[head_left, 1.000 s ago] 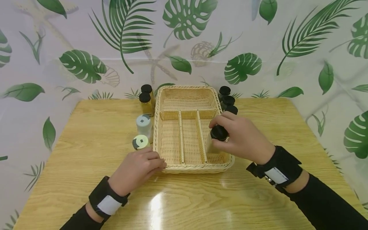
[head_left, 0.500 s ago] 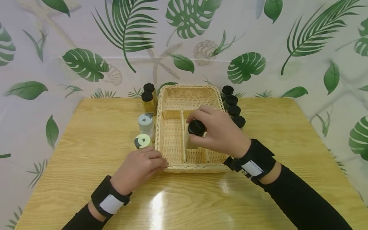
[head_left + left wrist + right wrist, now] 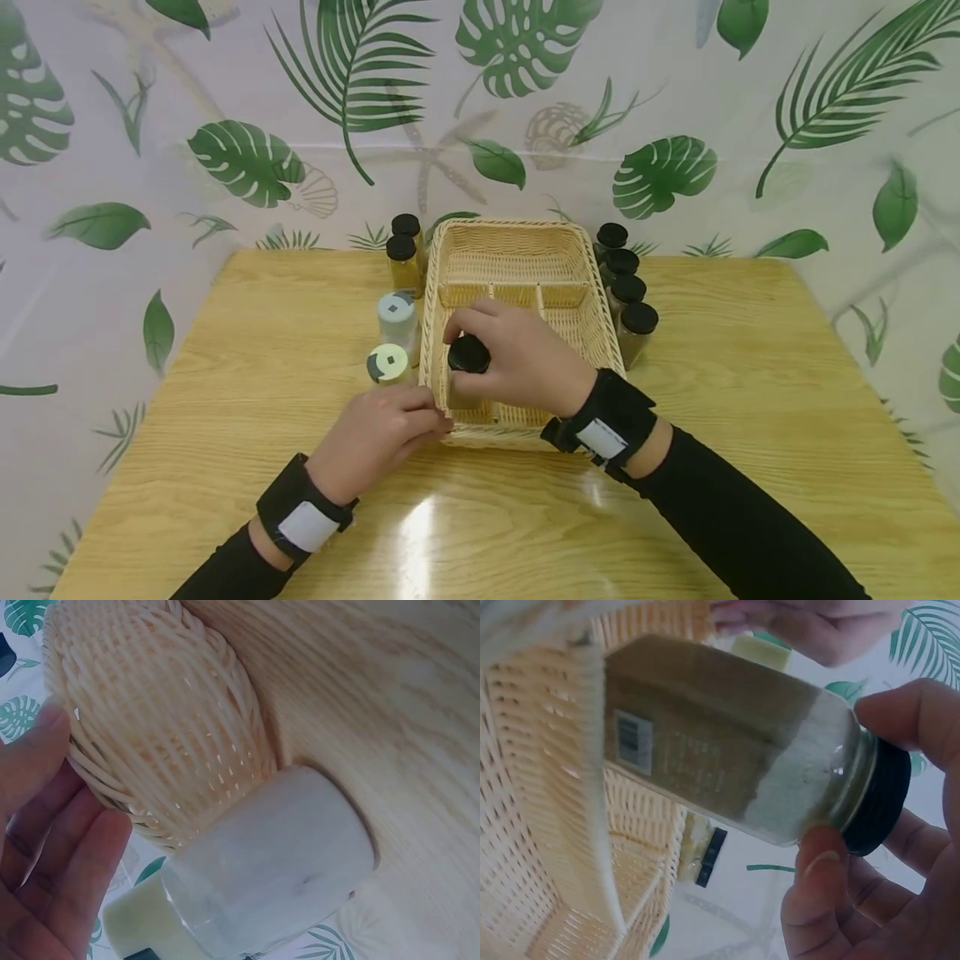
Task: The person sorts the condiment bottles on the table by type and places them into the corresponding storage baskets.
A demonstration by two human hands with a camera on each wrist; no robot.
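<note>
We see the right hand [image 3: 521, 354] gripping a jar [image 3: 705, 742] near its neck, thumb and fingers curled about it just below and beside the black lid [image 3: 881, 799], which is smooth and round. The jar is over the near-left compartment of the basket [image 3: 517, 254], a rounded rectangle of pale, tightly woven wicker with a braided rim; whether its base touches the weave we cannot tell. The left hand [image 3: 378, 429] holds the basket's near-left corner, its thumb and fingers bent against the rim. From the head view we get mostly the jar's lid, while the right wrist view gives us its clear, shiny wall, brownish over the lower part and paler above, with a barcode label [image 3: 634, 741] and faint printed lines; there the woven divider [image 3: 570, 787] hides the base. The left wrist view shows us the smooth, whitish body of the yellow-lidded jar [image 3: 262, 862] just beside the basket, of which the head view shows little more than the lid. Only from the head do we see the row of four black-lidded jars [image 3: 636, 333] along the basket's right side, on the streaky wood-grain table [image 3: 262, 333] before a leaf-printed backdrop [image 3: 555, 192].
</note>
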